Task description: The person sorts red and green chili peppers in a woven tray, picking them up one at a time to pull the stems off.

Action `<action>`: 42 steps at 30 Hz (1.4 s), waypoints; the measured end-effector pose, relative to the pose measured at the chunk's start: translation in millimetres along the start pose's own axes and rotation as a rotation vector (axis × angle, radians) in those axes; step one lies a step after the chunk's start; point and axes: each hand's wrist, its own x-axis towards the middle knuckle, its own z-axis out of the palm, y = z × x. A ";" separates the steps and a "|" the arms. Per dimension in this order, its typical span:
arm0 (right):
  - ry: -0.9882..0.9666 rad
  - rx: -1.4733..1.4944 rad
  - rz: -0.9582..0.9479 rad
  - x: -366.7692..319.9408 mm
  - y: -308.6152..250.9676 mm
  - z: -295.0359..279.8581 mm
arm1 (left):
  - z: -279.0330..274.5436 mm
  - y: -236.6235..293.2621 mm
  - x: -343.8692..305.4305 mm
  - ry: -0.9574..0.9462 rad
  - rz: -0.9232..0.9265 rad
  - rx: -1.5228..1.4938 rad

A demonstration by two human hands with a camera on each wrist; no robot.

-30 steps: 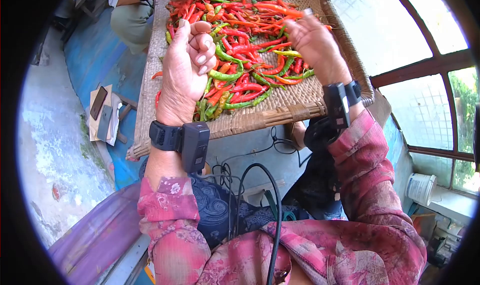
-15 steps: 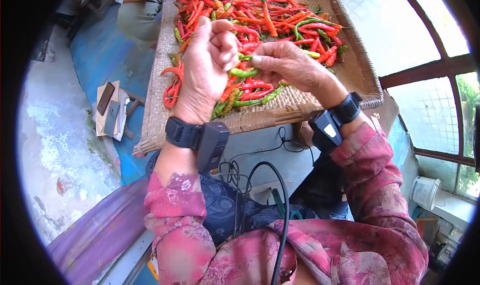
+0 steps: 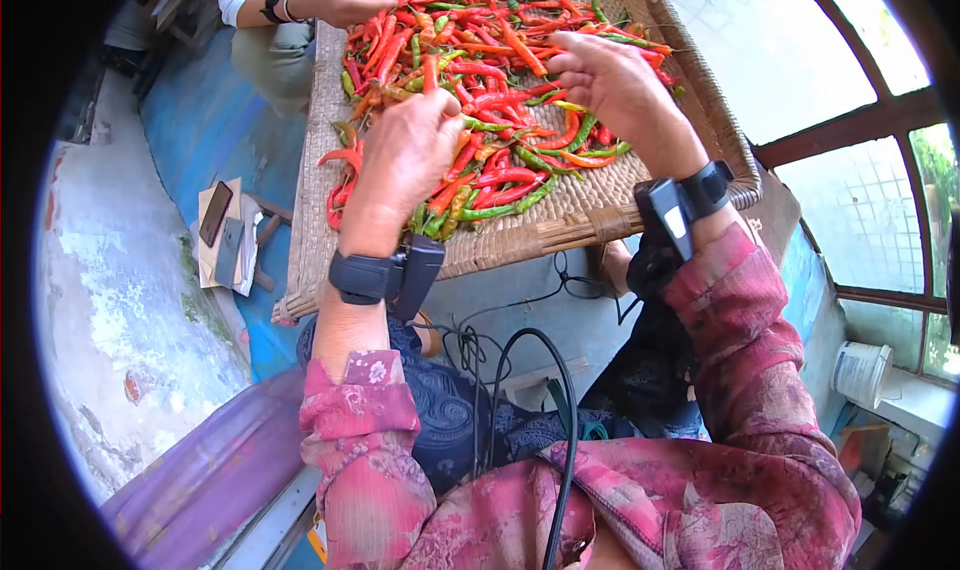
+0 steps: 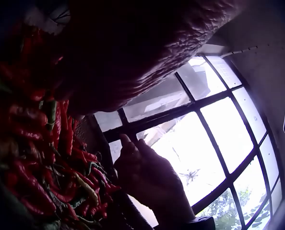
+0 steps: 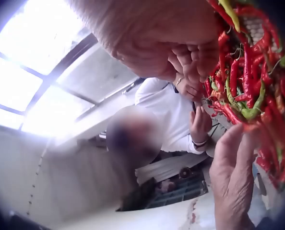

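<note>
head view: an orange pepper (image 3: 431, 73) points away from the left hand (image 3: 408, 150), pinched at its fingertips. the right hand (image 3: 628, 95) hovers well apart to its right, fingers loosely bent and relaxed. below and between both hands, red and green peppers (image 3: 495, 100) cover much of a woven tray (image 3: 560, 233). beyond the left hand is another person's hand (image 3: 345, 0).

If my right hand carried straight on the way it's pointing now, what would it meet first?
Probably a red pepper, just ahead of your right hand in the head view. The hand's height above it is unclear, so it might pass over without touching.
</note>
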 end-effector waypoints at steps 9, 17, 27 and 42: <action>-0.190 -0.524 -0.040 -20.5 -3.9 25.8 | 24.3 5.4 1.4 -0.273 -0.051 0.371; -0.244 -0.729 -0.136 -19.4 0.2 19.2 | 4.3 12.9 0.7 -0.214 -0.117 -0.021; -0.405 -0.727 -0.083 -31.6 16.0 45.8 | -4.3 25.7 -1.8 -0.132 -0.318 -1.010; 0.162 -0.194 -0.213 -7.0 -11.2 1.1 | 10.8 4.1 5.9 0.115 0.102 0.085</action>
